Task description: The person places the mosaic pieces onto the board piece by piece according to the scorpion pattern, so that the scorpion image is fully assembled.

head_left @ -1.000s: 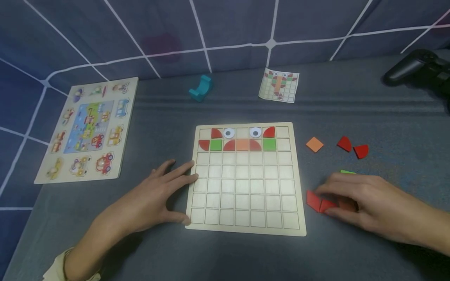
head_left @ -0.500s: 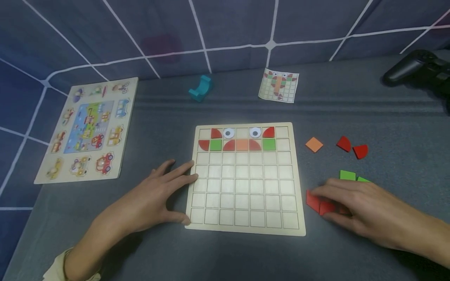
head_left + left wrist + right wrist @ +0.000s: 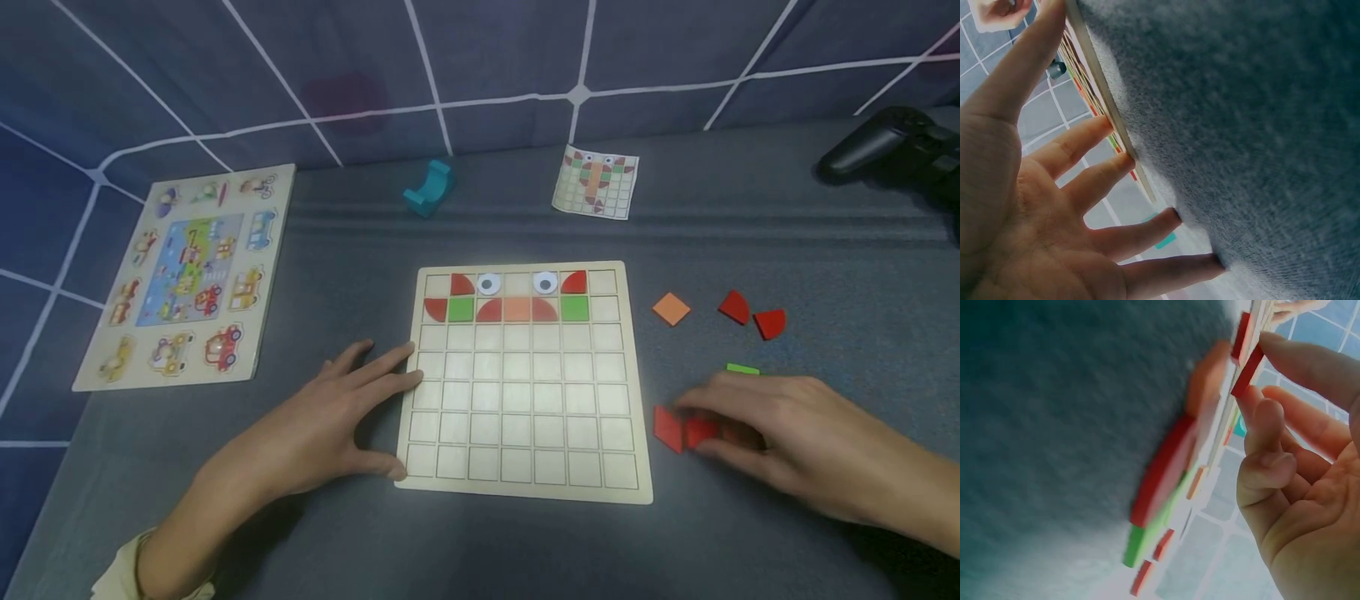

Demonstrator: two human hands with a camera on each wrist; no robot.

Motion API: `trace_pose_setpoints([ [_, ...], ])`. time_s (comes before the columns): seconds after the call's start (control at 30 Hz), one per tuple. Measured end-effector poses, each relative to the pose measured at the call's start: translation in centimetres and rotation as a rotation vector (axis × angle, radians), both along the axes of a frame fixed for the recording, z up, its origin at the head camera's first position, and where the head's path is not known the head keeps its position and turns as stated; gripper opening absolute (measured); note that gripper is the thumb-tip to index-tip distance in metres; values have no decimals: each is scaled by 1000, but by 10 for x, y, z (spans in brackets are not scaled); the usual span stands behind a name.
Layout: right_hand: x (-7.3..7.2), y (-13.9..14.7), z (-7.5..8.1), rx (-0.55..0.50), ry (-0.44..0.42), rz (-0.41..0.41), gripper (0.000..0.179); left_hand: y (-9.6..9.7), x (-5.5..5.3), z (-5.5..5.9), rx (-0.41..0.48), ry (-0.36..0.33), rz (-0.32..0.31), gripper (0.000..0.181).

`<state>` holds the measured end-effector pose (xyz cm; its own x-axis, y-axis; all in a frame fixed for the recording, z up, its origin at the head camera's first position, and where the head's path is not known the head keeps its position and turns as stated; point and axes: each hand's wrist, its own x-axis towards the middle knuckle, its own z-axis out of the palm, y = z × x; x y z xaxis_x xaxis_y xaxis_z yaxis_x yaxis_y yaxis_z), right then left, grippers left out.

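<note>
A square wooden grid board (image 3: pixel 517 412) lies in the middle, its upper two rows partly filled with red, green and orange pieces and two eye pieces. The fingertips and thumb of my left hand (image 3: pixel 333 417) touch its left edge, fingers spread. To the right of the board, my right hand (image 3: pixel 780 433) pinches a small red tile (image 3: pixel 1249 372) between thumb and index finger. Next to that tile lies another red tile (image 3: pixel 667 429). Under the right hand an orange piece (image 3: pixel 1207 375), a dark red piece (image 3: pixel 1163 475) and a green piece (image 3: pixel 742 368) are partly hidden.
An orange square (image 3: pixel 671 308) and two red quarter-circles (image 3: pixel 770 323) lie right of the board. Behind it are a pattern card (image 3: pixel 596 183) and a teal curved block (image 3: pixel 429 190). A vehicle puzzle (image 3: pixel 187 275) lies left, a black game controller (image 3: pixel 892 154) far right.
My right hand has dipped, uncovering the green pieces, then risen over them again. The pinched red tile has shifted slightly away from its red neighbour. My left hand stays put.
</note>
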<state>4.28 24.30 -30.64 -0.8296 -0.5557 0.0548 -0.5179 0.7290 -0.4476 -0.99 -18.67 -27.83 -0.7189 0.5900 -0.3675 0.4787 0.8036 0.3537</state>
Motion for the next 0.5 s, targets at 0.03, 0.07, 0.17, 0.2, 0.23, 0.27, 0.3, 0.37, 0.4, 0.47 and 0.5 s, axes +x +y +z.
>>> trace_pose_setpoints([
  [0.03, -3, 0, 2, -9, 17, 2, 45, 0, 0, 0, 2, -1, 0, 94],
  [0.07, -6, -1, 4, -18, 34, 5, 45, 0, 0, 0, 2, -3, 1, 94],
  [0.17, -16, -4, 9, -39, 58, 6, 41, -1, 0, 1, 1, -8, 6, 94],
  [0.2, -20, -5, 10, -36, 63, 2, 40, -1, 0, 1, 1, -9, 7, 94],
  [0.23, -24, -7, 11, -34, 65, -2, 38, -1, 0, 0, 1, -11, 10, 95],
  [0.27, -27, -9, 11, -32, 68, -3, 37, -1, 0, 0, 1, -12, 10, 95],
  [0.3, -31, -10, 12, -28, 73, -1, 36, -1, 0, 0, 2, -12, 10, 94],
  [0.37, -38, -15, 13, -26, 85, 13, 35, -1, 0, 0, 4, -11, 7, 94],
  [0.4, -42, -17, 13, -26, 94, 24, 35, -1, 0, -1, 6, -12, 8, 94],
  [0.47, -49, -22, 15, -21, 91, 44, 34, 0, 0, -1, 8, -10, 6, 94],
  [0.5, -53, -24, 16, -10, 75, 47, 34, 0, 0, -1, 7, -8, 5, 94],
])
